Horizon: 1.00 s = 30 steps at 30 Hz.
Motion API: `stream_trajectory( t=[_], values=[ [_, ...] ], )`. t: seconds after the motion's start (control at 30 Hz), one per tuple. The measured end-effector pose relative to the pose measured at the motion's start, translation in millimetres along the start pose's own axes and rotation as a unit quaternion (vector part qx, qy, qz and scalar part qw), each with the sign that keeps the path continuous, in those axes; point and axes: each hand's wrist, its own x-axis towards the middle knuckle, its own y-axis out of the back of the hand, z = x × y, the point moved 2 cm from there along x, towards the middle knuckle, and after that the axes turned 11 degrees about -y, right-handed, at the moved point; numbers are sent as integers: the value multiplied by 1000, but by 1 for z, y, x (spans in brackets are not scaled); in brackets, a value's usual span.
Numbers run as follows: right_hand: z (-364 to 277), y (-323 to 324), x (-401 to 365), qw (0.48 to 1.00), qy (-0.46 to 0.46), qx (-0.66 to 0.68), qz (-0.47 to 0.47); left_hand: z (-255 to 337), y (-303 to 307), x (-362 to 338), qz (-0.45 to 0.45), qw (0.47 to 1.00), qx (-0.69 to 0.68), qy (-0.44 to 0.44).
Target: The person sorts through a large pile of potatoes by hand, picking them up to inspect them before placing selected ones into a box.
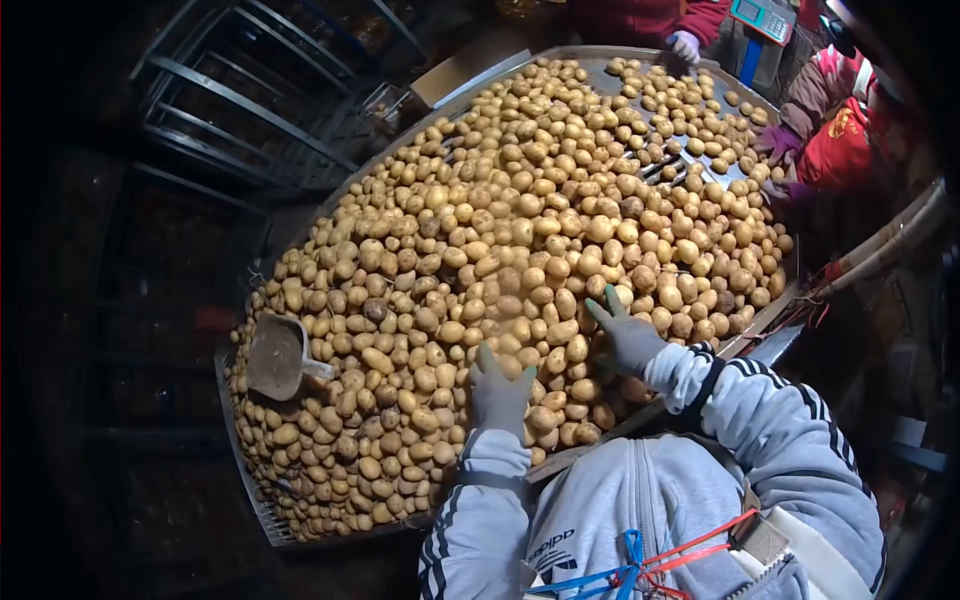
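A big heap of potatoes point(440, 300) covers the wide metal-edged table in front of me. My left hand point(500, 395), in a grey-green glove, rests on the near side of the heap, thumb and forefinger apart, with no potato seen in it. To its right, my right hand point(632, 342), gloved alike, reaches onto the potatoes with its fingers spread. The underside of each palm is hidden. A scoop point(275, 356) with a short pale handle lies on the heap at the left, away from both hands.
Two co-workers stand across the table; one shows a pale glove point(685, 46), the other purple gloves point(780, 145). Metal bars point(665, 165) show among potatoes at the far right. Beyond are a digital scale point(764, 18), a cardboard box point(465, 80) and a metal rack point(250, 90).
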Motion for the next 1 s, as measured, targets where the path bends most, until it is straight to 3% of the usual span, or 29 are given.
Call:
stream_trajectory(
  t=[0.07, 0.1, 0.13, 0.2, 0.3, 0.47, 0.6, 0.67, 0.73, 0.8, 0.83, 0.9, 0.93, 1.0],
  values=[
    [3, -8, 13, 999, 39, 16, -11, 5, 0, 4, 21, 1000, 4, 0],
    [-3, -7, 14, 997, 68, -2, -26, 6, -3, 14, 2, 999, 5, -50],
    [-7, -9, 15, 997, 73, 5, -16, 33, 10, 15, -4, 1000, 14, -20],
    [-10, -11, 15, 997, 79, 13, 6, 33, -15, 38, 50, 997, 19, -54],
    [-8, -3, 26, 996, 59, 57, -31, 27, -28, 66, 12, 994, -102, -39],
    [-5, -4, 47, 994, 76, 72, 14, 27, -40, 95, -35, 975, -217, -29],
    [5, 19, 68, 990, 61, 117, 41, 68, -65, 112, -67, 920, -386, -35],
    [15, 35, 75, 970, 6, 241, 22, 82, -99, 132, -55, 829, -557, -23],
    [30, 43, 87, 941, 0, 338, 25, 116, -77, 141, -68, 902, -423, -46],
    [46, 76, 73, 966, -64, 235, 84, 126, -105, 159, -28, 931, -347, -108],
    [65, 80, 78, 956, -67, 265, 102, 141, -102, 160, -39, 928, -356, -99],
    [89, 94, 85, 946, -82, 248, 190, 174, -91, 150, -84, 962, -248, -73],
    [92, 106, 89, 945, -80, 229, 221, 181, -97, 146, -67, 974, -173, -130],
    [90, 125, 103, 941, -89, 212, 249, 195, -107, 136, -110, 948, -208, -215]
  ],
)
